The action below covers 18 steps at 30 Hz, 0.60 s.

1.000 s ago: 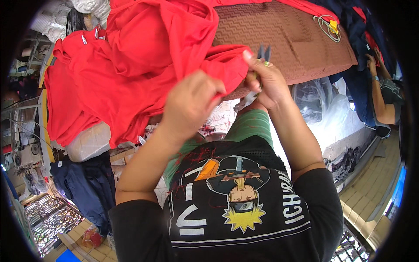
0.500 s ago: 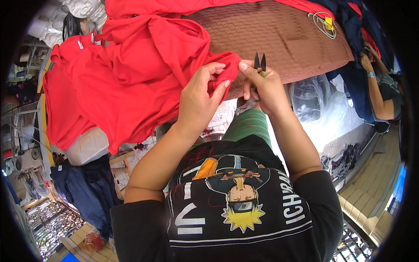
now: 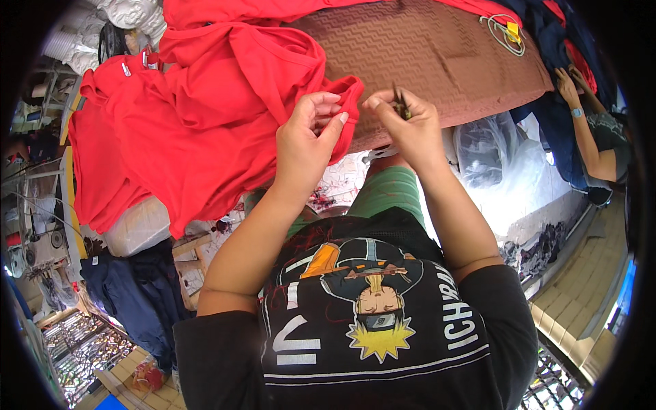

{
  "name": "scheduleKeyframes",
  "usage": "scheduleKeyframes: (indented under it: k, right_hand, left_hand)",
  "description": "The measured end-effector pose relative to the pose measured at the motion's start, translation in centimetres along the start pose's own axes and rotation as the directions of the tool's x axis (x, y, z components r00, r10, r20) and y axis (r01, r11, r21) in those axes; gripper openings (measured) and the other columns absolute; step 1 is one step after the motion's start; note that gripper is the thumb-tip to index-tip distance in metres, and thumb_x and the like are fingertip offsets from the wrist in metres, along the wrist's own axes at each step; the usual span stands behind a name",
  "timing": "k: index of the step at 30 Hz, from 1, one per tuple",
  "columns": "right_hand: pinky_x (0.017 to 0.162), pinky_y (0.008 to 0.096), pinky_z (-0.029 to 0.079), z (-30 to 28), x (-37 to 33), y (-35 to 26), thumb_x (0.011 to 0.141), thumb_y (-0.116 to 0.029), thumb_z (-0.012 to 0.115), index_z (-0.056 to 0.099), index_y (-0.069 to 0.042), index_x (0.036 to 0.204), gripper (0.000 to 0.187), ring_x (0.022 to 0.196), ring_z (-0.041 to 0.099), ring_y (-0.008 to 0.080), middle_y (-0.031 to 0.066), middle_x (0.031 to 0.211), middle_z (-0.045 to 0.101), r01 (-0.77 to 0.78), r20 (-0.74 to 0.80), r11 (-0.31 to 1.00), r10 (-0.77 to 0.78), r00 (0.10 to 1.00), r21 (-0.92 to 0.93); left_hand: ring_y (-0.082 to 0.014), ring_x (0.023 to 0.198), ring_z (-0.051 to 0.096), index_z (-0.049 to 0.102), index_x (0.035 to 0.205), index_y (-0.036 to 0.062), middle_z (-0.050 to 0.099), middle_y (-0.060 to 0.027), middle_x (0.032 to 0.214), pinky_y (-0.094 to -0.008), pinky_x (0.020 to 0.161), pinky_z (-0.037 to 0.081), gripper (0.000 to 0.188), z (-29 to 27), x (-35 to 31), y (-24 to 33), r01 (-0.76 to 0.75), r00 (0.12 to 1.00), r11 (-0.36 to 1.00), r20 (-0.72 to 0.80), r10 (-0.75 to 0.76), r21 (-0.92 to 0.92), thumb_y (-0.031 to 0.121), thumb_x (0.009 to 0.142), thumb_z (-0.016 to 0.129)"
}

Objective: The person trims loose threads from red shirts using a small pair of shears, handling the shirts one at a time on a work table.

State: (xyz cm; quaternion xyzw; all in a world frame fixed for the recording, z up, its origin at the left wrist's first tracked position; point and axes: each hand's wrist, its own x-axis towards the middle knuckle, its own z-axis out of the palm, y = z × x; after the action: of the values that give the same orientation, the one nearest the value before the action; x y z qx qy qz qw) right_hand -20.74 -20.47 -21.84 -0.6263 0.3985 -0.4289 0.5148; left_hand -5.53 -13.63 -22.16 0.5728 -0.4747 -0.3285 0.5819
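A large red garment (image 3: 205, 102) is spread and bunched over the table's left side. My left hand (image 3: 309, 140) grips a folded edge of it between thumb and curled fingers, near the table's front. Just to the right, my right hand (image 3: 412, 133) is closed around a small pair of thread snips (image 3: 401, 104), their dark blades pointing up and away from me. The thumb and forefinger of that hand are close together, a short gap from the red edge. I cannot make out whether a thread is between them.
Brown patterned cloth (image 3: 410, 51) covers the table, with a looped cord bearing a yellow tag (image 3: 512, 32) at the far right. Clear plastic bags (image 3: 488, 154) hang below the right edge. A co-worker's arm (image 3: 591, 147) reaches over dark cloth at right. Navy cloth (image 3: 137, 301) hangs at lower left.
My right hand has drawn away from the red edge, leaving a gap. The snips have turned, so their blades show narrower. My left hand has shifted slightly left with the garment.
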Motion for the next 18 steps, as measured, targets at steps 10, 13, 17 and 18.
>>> scheduleKeyframes:
  k: [10,13,17,18]
  right_hand:
    - [0.053,0.0191,0.039,-1.1,-1.3,-2.2,0.089,-0.019,0.068,0.067,-0.002,0.078,0.02,0.059,0.05,0.002,-0.0035,0.065,0.059,-0.016,0.114,0.986,-0.003,0.994,0.169]
    - [0.049,0.0202,0.038,-4.6,-2.0,-4.5,0.09,-0.023,0.067,0.061,-0.004,0.062,0.035,0.051,0.05,0.0041,-0.0003,0.055,0.057,0.1,0.321,0.959,-0.186,0.929,0.266]
    - [0.051,0.0238,0.041,-5.3,-1.7,-1.9,0.085,-0.026,0.073,0.066,-0.002,0.072,0.028,0.053,0.054,0.0072,0.0006,0.06,0.06,-0.027,0.097,0.999,0.03,0.995,-0.032]
    - [0.052,0.0252,0.043,-4.6,-1.4,-0.7,0.084,-0.027,0.074,0.068,-0.001,0.076,0.027,0.054,0.055,0.0087,0.0014,0.061,0.062,-0.042,0.072,0.992,0.051,0.996,-0.122]
  left_hand:
    - [-0.0216,0.098,0.062,0.072,0.098,0.0041,0.061,-0.0094,0.105,-0.0306,0.084,0.05,0.02,0.4,0.4,0.6,-0.364,0.929,0.812,0.242,0.28,0.456,0.007,0.078,0.075]
    - [-0.0214,0.092,0.063,0.073,0.094,0.0043,0.063,-0.0083,0.099,-0.0322,0.08,0.05,0.015,-0.7,0.6,1.4,-0.379,0.924,0.829,0.128,0.359,0.411,0.009,0.08,0.073]
    - [-0.0119,0.089,0.062,0.071,0.1,0.0027,0.064,-0.007,0.105,-0.0249,0.077,0.05,0.014,-2.0,0.7,2.1,-0.309,0.949,0.896,0.049,0.31,0.318,0.003,0.086,0.067]
    - [-0.0103,0.087,0.062,0.07,0.1,0.0021,0.064,-0.0067,0.105,-0.0234,0.076,0.05,0.013,-2.0,0.6,2.2,-0.271,0.961,0.926,0.025,0.274,0.263,0.003,0.087,0.067]
